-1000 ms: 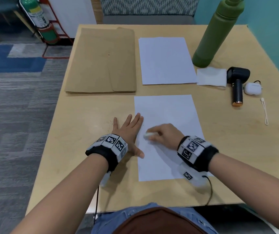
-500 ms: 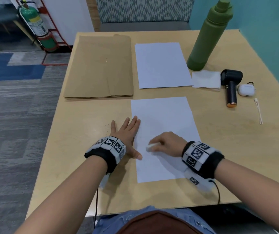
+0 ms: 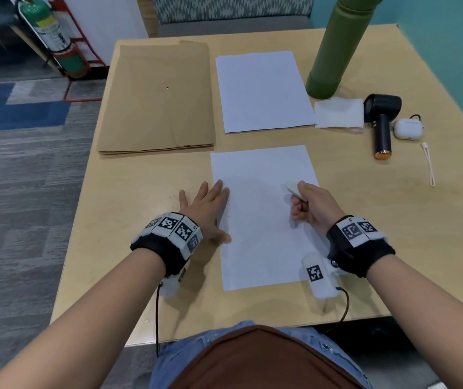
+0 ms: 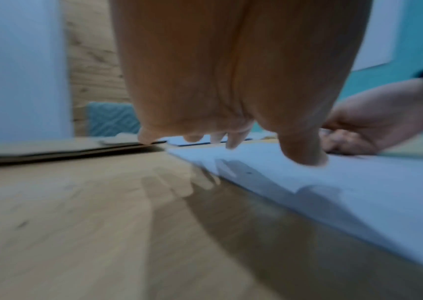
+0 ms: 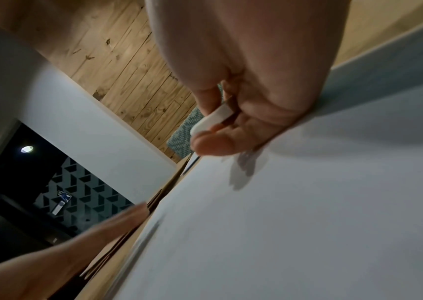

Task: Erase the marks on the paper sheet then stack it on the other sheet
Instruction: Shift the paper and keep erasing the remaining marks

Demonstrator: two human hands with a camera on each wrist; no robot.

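A white paper sheet (image 3: 261, 220) lies in front of me on the wooden table (image 3: 118, 248); no marks show on it from the head view. A second white sheet (image 3: 264, 91) lies farther back. My left hand (image 3: 206, 209) rests flat with straight fingers on the near sheet's left edge, thumb (image 4: 305, 154) on the paper. My right hand (image 3: 309, 203) is over the sheet's right side, with its edge down on the paper, and pinches a small white eraser (image 3: 293, 188) between thumb and fingers. The eraser (image 5: 210, 119) is lifted off the paper.
A stack of brown envelopes (image 3: 154, 99) lies at the back left. A tall green bottle (image 3: 337, 46), a folded tissue (image 3: 339, 113), a black handheld fan (image 3: 382, 122), a white earbud case (image 3: 408, 129) and a thin cord (image 3: 428, 164) sit at the right.
My right hand has moved from the sheet's lower left to its right side and turned, lifting the eraser off the paper. The left hand stays flat on the sheet's left edge.
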